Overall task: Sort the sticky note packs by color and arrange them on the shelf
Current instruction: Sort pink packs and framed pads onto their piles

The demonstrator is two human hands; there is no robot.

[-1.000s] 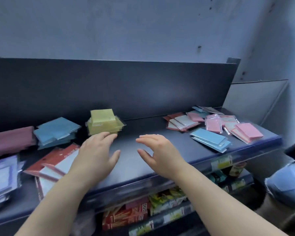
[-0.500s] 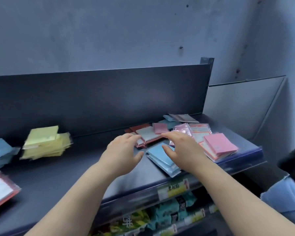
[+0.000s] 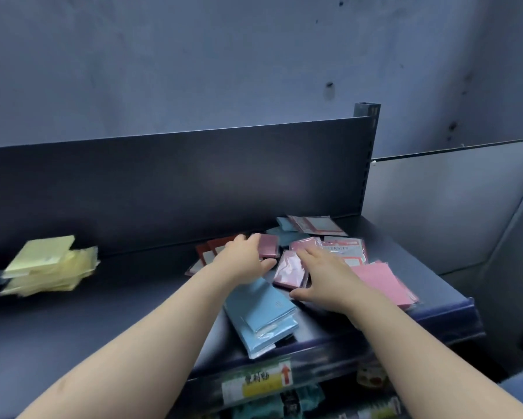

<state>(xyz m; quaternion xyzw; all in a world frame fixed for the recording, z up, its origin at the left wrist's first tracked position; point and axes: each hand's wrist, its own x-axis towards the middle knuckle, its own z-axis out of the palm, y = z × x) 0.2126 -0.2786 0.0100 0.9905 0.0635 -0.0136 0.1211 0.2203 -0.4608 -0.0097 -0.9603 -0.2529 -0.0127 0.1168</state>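
Note:
A mixed pile of sticky note packs lies at the right end of the dark shelf. My left hand reaches over the red packs, fingers spread, fingertips at a dark pink pack. My right hand lies with fingers spread on a glossy mauve pack, next to a pink stack. A blue stack sits under my forearms at the front edge. A yellow stack stands apart at the left. Neither hand holds anything.
Teal and labelled packs lie at the back of the pile against the dark back panel. A shelf post rises at the right. A lower shelf with goods and a yellow price label sits below.
Both hands and my view moved right, from beside the yellow stack to the mixed pile. The hands passed over the blue stack and now reach the pink and red packs.

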